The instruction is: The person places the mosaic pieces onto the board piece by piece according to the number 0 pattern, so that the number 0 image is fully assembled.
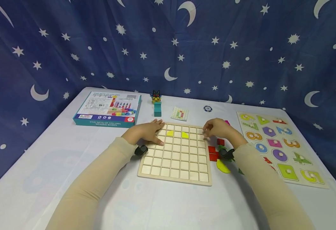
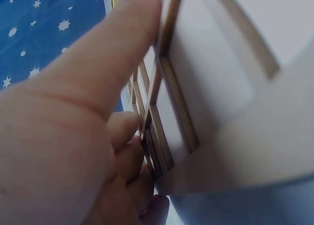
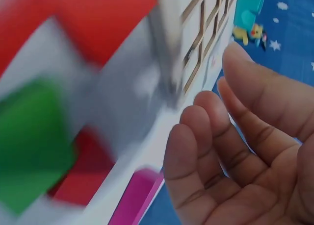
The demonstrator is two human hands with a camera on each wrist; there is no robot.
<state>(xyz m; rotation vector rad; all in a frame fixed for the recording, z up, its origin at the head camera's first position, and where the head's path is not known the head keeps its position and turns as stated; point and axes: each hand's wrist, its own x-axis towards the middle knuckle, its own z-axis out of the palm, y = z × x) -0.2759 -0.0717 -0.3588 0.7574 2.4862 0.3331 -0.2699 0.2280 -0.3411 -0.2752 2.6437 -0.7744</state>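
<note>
A wooden grid board (image 1: 176,155) lies in the middle of the table. Two yellow pieces (image 1: 170,133) sit in cells near its far side. My left hand (image 1: 149,131) rests on the board's upper left edge, its thumb reaching over the cells; in the left wrist view the thumb (image 2: 98,53) lies along the grid. Beside the upper right edge is my right hand (image 1: 217,128). Its fingers (image 3: 181,156) are loosely bent with nothing between them in the right wrist view. Red squares (image 1: 212,149), a yellow rounded piece (image 1: 222,166), a green piece (image 3: 34,141) and a magenta piece (image 3: 135,195) lie near that wrist.
Beyond the board are a small pattern card (image 1: 180,113), a teal block (image 1: 157,109), a yellow-and-black figurine (image 1: 156,96) and a round chip (image 1: 207,109). A boxed toy set (image 1: 107,109) is at the back left. To the right lies a number-and-shape puzzle board (image 1: 271,127).
</note>
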